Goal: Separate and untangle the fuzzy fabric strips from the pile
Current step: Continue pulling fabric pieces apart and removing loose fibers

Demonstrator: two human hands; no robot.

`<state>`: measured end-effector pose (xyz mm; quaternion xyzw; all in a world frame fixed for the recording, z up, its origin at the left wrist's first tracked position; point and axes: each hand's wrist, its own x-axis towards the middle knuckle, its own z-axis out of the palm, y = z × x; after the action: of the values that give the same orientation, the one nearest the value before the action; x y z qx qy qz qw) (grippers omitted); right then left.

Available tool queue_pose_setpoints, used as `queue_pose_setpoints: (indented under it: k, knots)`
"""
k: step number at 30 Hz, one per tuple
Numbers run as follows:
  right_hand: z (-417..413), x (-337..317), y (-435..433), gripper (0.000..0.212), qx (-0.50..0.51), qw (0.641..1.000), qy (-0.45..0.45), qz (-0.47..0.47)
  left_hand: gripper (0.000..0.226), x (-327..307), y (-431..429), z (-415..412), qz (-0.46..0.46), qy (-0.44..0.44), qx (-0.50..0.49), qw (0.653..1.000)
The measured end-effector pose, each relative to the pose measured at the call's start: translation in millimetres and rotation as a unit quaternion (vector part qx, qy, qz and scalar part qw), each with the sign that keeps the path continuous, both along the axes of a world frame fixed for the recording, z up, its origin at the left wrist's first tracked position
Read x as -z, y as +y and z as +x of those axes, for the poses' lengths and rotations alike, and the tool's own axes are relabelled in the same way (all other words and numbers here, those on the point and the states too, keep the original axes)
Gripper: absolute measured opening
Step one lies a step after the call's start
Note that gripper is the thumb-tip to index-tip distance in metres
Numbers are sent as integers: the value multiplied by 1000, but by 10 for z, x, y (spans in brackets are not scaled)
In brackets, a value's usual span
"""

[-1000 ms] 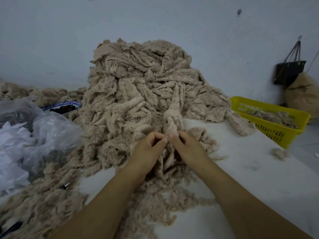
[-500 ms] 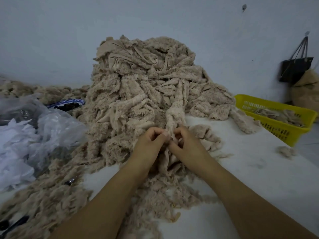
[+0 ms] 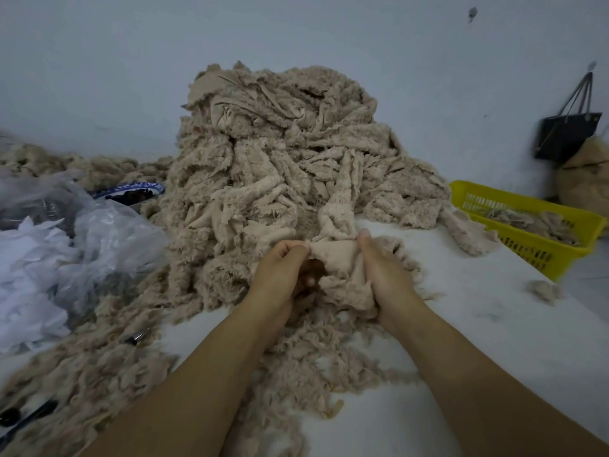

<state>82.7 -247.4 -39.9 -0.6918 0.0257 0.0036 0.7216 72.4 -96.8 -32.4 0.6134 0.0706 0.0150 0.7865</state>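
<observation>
In the head view, a big pile of fuzzy tan cloth sits on a white surface, and the person works right in front of the pile. The left hand has its fingers curled and pinches one edge of a strip. The right hand grips the other edge, with its thumb on top. The strip is pulled flat between the two hands, so its smooth back side shows. The rest of the strip goes up from the hands into the pile like a twisted rope, so it is not free yet. The step looks like this: open up one strip and work it loose from the others. The next move likely needs a slow pull away from the pile, while the hands feel for knots where the strip twists around its neighbours. The cloth looks soft and floppy, with fluffy edges that catch on each other, so a hard tug could drag more strips along. More loose fuzzy pieces lie in front of the pile, under the arms. To the right of the pile is a yellow basket with a few pieces inside. To the left of the pile are clear plastic bags.
</observation>
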Motion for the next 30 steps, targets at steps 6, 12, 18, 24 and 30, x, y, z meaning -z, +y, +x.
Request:
queue_pose_setpoints:
  k: [6, 12, 18, 24, 30]
  knots:
    - [-141, 24, 103, 46, -116, 971, -125, -168, 37, -83, 0, -94, -66, 79, 118, 988]
    - [-172, 20, 109, 51, -176, 943, -137, -248, 29, -100, 52, -66, -182, 76, 70, 978]
    - [-163, 46, 92, 38, -195, 924, -129, -304, 27, -187, 32, -81, -238, 39, 41, 970]
    - [-77, -7, 100, 48, -114, 992, -50, -21, 13, -116, -65, -149, 312, -149, 2, 938]
    - [77, -1, -46, 31, -88, 991, 39, 94, 12, -123, -181, -258, 401, -218, 78, 886]
